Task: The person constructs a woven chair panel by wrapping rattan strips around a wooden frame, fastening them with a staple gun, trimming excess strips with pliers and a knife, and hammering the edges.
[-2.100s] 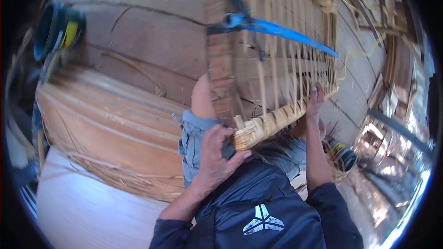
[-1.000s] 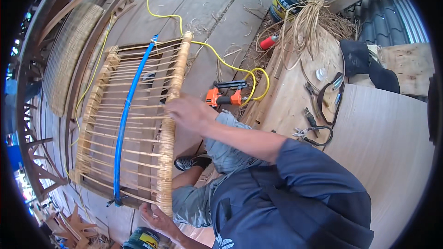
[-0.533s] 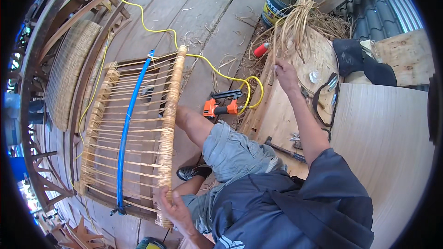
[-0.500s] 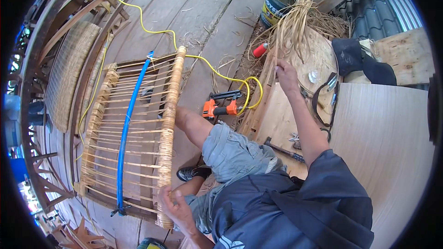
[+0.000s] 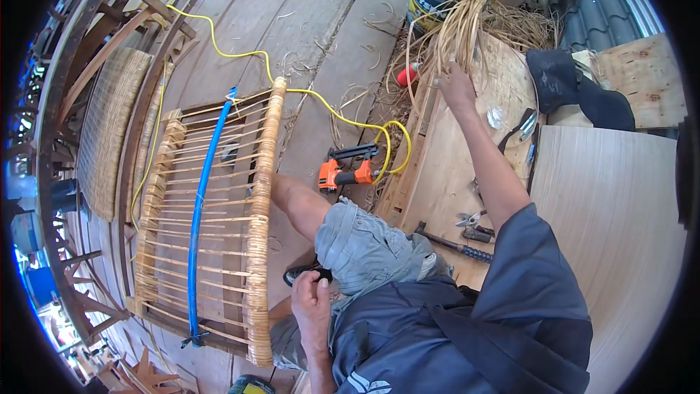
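My right hand (image 5: 457, 89) reaches out to the hanging ends of a bundle of pale rattan strips (image 5: 461, 25), its fingers closed around strip ends. The bundle drapes over the rim of a dark bucket (image 5: 423, 9). My left hand (image 5: 312, 311) is raised beside my lap, fingers loosely curled and apart, with nothing visible in it. Left of it stands a wooden frame (image 5: 260, 263), its side rails wrapped in rattan and strips strung across between them. A blue tube (image 5: 200, 211) runs lengthwise through those strips.
An orange nail gun (image 5: 344, 174) with a yellow hose (image 5: 328, 108) lies on the plank floor. On the board at right are a hammer (image 5: 456, 246), pruning shears (image 5: 470, 219) and a red bottle (image 5: 408, 74). Woven panels (image 5: 109, 131) lean at far left.
My left hand has moved off the frame's near corner, rightward toward my lap. My right hand has reached farther up into the hanging strips.
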The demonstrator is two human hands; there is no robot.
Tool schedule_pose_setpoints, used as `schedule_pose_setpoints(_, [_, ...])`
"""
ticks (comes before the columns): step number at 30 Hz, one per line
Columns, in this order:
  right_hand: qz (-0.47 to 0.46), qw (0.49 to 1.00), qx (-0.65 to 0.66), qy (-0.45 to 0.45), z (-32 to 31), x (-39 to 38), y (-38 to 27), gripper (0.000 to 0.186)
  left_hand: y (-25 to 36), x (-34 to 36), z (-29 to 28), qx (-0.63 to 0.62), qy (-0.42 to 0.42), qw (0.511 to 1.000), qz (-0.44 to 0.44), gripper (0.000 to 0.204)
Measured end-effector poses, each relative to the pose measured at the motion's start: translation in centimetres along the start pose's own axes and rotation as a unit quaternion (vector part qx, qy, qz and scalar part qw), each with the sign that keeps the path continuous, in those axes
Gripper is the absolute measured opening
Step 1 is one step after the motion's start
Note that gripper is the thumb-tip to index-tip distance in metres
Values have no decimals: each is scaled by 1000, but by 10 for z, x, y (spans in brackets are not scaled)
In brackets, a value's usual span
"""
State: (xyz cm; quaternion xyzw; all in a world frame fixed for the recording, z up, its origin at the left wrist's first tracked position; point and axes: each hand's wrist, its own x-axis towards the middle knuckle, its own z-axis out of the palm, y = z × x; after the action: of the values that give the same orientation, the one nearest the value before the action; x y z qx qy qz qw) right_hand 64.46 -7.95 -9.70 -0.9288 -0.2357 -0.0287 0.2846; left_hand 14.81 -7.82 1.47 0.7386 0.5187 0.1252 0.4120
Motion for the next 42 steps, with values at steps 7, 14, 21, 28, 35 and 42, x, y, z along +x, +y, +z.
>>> schedule_pose_setpoints(7, [-34, 971, 237, 5, 5, -11, 52, 18, 2, 10, 14, 38, -44, 998, 11, 16])
schedule_pose_setpoints(14, [67, 959, 272, -44, -33, -81, -27, 26, 3, 24, 26, 28, -67, 997, 16, 16])
schedule_pose_setpoints(21, [53, 952, 277, -120, 86, -131, -59, 21, 11, 33, 33, 47, -77, 995, 52, 15])
schedule_pose_setpoints(28, [226, 841, 483, 92, 142, -15, 1, 32, -6, 28, 31, -8, -91, 994, -63, 15])
schedule_pose_setpoints(35, [172, 818, 549, 13, 99, -11, 12, 15, -19, 38, 30, 10, -86, 995, -54, 16])
schedule_pose_setpoints(42, [157, 785, 595, -74, 53, -11, -4, 18, -11, 59, 35, 31, -103, 994, 16, 16])
